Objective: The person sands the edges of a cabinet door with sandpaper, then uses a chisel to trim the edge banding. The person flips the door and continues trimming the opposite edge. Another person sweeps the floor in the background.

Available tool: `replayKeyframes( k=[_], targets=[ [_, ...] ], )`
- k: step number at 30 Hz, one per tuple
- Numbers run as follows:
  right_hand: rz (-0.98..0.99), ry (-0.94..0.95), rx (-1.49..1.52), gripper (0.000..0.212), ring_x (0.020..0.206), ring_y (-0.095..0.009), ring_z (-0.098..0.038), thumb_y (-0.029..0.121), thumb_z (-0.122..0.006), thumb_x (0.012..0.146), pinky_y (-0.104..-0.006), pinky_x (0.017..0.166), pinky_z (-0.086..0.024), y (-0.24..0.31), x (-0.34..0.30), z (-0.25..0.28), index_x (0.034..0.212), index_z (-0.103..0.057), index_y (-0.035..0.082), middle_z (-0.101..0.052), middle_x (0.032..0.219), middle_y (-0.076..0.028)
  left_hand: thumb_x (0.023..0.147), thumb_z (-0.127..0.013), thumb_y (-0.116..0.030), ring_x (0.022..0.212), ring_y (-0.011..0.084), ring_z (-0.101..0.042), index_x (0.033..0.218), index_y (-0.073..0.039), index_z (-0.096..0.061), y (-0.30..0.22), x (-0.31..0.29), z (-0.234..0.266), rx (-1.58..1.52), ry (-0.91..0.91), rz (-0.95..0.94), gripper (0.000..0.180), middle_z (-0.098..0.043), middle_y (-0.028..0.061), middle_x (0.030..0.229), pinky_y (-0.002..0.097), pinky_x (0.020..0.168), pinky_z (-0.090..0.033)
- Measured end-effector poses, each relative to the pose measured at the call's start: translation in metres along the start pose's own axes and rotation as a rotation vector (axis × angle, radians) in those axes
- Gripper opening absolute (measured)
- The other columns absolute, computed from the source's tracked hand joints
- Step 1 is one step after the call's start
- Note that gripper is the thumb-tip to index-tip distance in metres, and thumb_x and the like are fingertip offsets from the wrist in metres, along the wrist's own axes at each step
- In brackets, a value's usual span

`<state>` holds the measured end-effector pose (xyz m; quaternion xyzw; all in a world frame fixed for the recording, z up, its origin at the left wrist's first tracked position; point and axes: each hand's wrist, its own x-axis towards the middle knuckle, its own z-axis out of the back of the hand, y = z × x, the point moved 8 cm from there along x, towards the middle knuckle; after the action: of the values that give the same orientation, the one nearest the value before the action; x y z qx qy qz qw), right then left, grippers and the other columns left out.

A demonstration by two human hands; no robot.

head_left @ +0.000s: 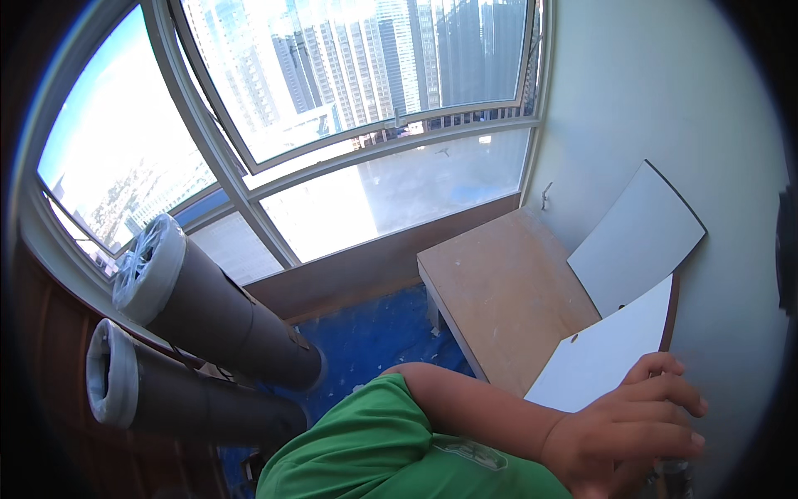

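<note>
My left arm, in a green short sleeve, crosses in front of me toward the lower right. My left hand (628, 428) is there, back of the hand up, close to the pale wall. Its fingers are bent and curl around something mostly hidden behind them. Just below the fingertips shows a small dark, partly see-through piece (675, 476), too little to name. Beside the hand, a white curved panel (611, 333) leans over a low wooden box (499, 274). My right hand does not show.
Another white panel (636, 237) leans on the wall (673, 108) behind the first. Two large dark rolls (220, 303) with plastic-wrapped ends stand tilted at the left. Blue sheeting (366, 328) covers the floor. Windows (357, 66) overlook tall buildings; a wire (545, 196) pokes from the wall.
</note>
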<state>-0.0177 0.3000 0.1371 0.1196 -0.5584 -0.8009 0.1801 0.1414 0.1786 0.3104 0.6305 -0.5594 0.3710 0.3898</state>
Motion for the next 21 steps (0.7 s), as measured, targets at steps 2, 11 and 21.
replayKeyframes(
  k=[2, 11, 21],
  targets=[
    [-0.003, 0.009, 0.01, 0.075, 0.141, -0.033, -0.051, 0.016, -0.048, 0.106, -0.0438, 0.123, -0.038, 0.001, -0.001, -0.001, 0.172, -0.015, 0.005, -0.047, 0.158, -0.023, 0.096, -0.064, -0.076, 0.107, 0.0302, -0.071, 0.123, -0.006, -0.075, -0.002, 0.001, 0.0, 0.001, -0.007, 0.001, 0.076, -0.078, 0.0064, 0.109, 0.0485, 0.103, -0.035],
    [0.013, 0.024, 0.051, 0.075, 0.139, -0.033, -0.054, 0.016, -0.048, 0.106, -0.0438, 0.122, -0.04, -0.005, 0.001, -0.003, 0.172, -0.016, 0.004, -0.051, 0.156, -0.023, 0.098, -0.063, -0.074, 0.103, 0.0297, -0.071, 0.12, -0.003, -0.075, 0.004, 0.009, -0.008, 0.046, -0.032, -0.083, 0.075, -0.078, 0.0086, 0.11, 0.0467, 0.099, -0.039],
    [0.06, 0.11, 0.518, 0.074, 0.136, -0.033, -0.058, 0.016, -0.047, 0.106, -0.0437, 0.121, -0.042, 0.043, -0.044, 0.008, 0.172, -0.016, 0.003, -0.054, 0.153, -0.023, 0.094, -0.059, -0.012, 0.112, 0.0328, -0.06, 0.102, -0.004, -0.068, 0.019, 0.001, 0.017, -0.077, 0.299, 0.598, 0.014, -0.067, 0.0184, 0.118, 0.0452, 0.104, -0.04]
  ],
)
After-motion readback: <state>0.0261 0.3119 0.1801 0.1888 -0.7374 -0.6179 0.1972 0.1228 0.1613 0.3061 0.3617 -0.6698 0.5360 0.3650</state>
